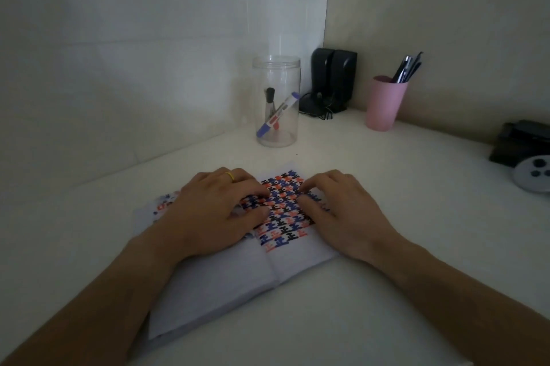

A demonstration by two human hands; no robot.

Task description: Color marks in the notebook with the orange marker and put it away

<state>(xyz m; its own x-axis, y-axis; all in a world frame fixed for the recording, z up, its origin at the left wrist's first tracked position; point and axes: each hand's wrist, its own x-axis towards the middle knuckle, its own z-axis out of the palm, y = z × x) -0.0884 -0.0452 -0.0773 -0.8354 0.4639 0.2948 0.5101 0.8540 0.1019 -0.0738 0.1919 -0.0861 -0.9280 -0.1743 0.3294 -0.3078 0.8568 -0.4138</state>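
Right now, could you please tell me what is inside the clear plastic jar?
The clear plastic jar holds a blue-capped marker, a black-capped marker and something red behind them, mostly hidden.

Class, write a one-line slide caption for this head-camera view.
Both hands, left and right, press flat on the open notebook; markers stand in the clear jar behind.

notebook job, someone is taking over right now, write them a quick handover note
Left hand and right hand: both flat on the open notebook, holding nothing.
Markers stand in the clear jar behind the notebook; one has an orange-red end.
Done: page already carries orange, blue and black marks.
Left: cannot tell whether more colouring is due; if so, fetch the orange marker, then return it.
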